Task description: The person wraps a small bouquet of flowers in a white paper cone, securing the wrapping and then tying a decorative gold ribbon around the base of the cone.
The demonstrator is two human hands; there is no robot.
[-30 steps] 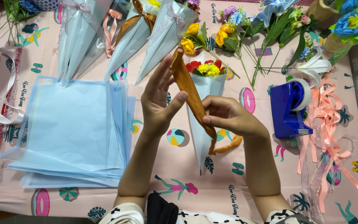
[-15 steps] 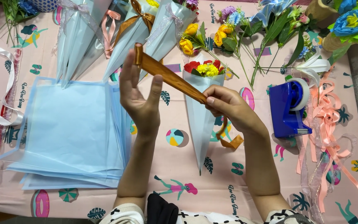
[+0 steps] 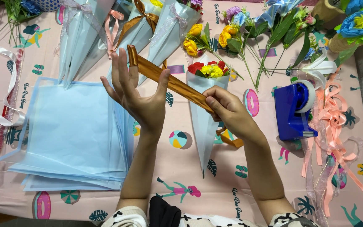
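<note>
Nearest the body, the right hand [image 3: 232,113] pinches the golden-brown ribbon [image 3: 171,82] between thumb and fingers, just above the pale blue paper cone [image 3: 204,126] of red and yellow flowers lying on the pink tablecloth [image 3: 269,176]. From there the ribbon runs taut up and left to the left hand [image 3: 133,92], which stands open with fingers spread, the ribbon looped over its fingertips. Beyond lie more wrapped cones [image 3: 80,38] and loose flowers [image 3: 232,33].

A stack of sheets [image 3: 68,134] lies on the tabletop [image 3: 215,185], left of the wrapped cone [image 3: 204,122]. The tape dispenser [image 3: 293,109] sits right of it, with loose flowers [image 3: 240,29] behind.
</note>
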